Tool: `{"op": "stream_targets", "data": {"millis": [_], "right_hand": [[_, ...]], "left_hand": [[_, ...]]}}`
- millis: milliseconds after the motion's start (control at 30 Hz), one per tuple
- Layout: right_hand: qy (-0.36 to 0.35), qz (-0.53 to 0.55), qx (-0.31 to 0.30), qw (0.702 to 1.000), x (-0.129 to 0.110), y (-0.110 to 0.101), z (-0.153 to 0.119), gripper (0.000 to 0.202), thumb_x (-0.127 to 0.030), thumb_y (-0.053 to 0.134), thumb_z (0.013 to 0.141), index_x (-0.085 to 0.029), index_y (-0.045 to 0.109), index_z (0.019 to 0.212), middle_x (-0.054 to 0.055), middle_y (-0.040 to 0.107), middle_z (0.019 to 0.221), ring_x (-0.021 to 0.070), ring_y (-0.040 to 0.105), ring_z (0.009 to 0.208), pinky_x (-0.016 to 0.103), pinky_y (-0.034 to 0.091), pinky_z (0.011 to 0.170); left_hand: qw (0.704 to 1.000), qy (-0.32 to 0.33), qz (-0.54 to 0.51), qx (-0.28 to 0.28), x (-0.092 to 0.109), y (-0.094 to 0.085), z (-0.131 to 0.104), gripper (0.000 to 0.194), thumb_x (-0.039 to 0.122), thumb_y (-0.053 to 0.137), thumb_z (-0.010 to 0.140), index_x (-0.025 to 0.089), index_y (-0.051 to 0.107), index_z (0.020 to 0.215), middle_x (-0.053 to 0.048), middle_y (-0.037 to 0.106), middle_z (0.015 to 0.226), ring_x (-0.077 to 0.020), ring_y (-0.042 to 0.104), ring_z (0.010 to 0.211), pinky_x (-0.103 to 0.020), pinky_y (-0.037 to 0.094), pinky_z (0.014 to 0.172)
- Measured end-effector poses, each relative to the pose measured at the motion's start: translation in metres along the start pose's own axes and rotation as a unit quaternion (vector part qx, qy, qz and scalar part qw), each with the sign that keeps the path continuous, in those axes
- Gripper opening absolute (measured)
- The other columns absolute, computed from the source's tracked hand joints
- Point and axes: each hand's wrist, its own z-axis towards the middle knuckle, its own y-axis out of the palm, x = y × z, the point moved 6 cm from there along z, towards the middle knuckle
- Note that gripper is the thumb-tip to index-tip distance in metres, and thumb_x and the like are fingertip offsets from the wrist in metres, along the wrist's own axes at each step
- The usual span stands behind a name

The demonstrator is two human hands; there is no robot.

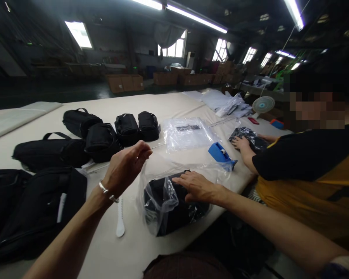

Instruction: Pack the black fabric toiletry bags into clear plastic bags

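A black fabric bag (174,217) lies near the table's front edge, inside a clear plastic bag (155,226) with loose, crumpled film around it. My right hand (196,186) rests on top of it, fingers stretched out and flat. Raised to the left of it, my left hand (130,162) has thumb and fingers pinched together; the film's edge seems to run up to the fingertips, though the grip itself is hard to see. Just beyond my right hand, a blue tape dispenser (219,152) stands against the film.
Several black bags (52,153) stand at the left. A stack of clear plastic bags (189,133) lies behind the dispenser. A white plastic strip (120,226) lies below my left wrist. At the right, a co-worker (305,166) handles a black wrapped item (247,135), near a small fan (263,104).
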Motion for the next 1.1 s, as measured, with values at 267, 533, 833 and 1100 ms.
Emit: {"op": "stream_targets", "data": {"millis": [267,533,833,1100], "right_hand": [[0.029,0.038,0.026,0.999,0.035,0.001,0.028,0.076,-0.026,0.085,0.066,-0.022,0.053,0.135,0.012,0.061,0.13,0.0294,0.056,0.12,0.038,0.047,0.097],[-0.019,0.135,0.102,0.985,0.035,-0.038,0.036,0.01,-0.014,0.073,0.076,-0.019,0.066,0.078,-0.002,0.063,0.078,0.013,0.058,0.072,0.023,0.044,0.067],[-0.095,0.11,0.205,0.968,0.033,-0.069,0.036,0.015,-0.003,0.057,0.079,-0.018,0.059,0.083,0.011,0.037,0.152,0.0148,0.066,0.085,0.03,0.052,0.079],[-0.106,0.124,0.163,0.973,0.041,-0.075,0.057,0.018,0.0,0.054,0.076,-0.018,0.057,0.079,-0.001,0.063,0.073,0.0107,0.054,0.063,0.021,0.042,0.061]], "left_hand": [[0.999,-0.03,-0.003,0.015,-0.015,-0.007,0.003,0.026,0.046,0.047,0.092,0.023,0.059,0.093,0.0,0.07,0.079,-0.0167,0.065,0.071,-0.025,0.042,0.063],[0.992,0.041,-0.018,-0.118,-0.007,0.007,-0.018,0.043,0.056,0.042,0.093,0.026,0.059,0.119,-0.004,0.069,0.115,-0.021,0.067,0.093,-0.033,0.052,0.08],[0.989,0.039,0.077,-0.119,-0.034,0.05,-0.034,0.026,0.02,0.046,0.095,0.024,0.054,0.119,-0.005,0.068,0.1,-0.0221,0.062,0.088,-0.038,0.049,0.077],[0.988,0.115,0.084,-0.058,-0.019,0.032,-0.03,0.021,0.025,0.037,0.099,0.024,0.057,0.102,-0.001,0.062,0.085,-0.0166,0.056,0.072,-0.031,0.043,0.066]]}}
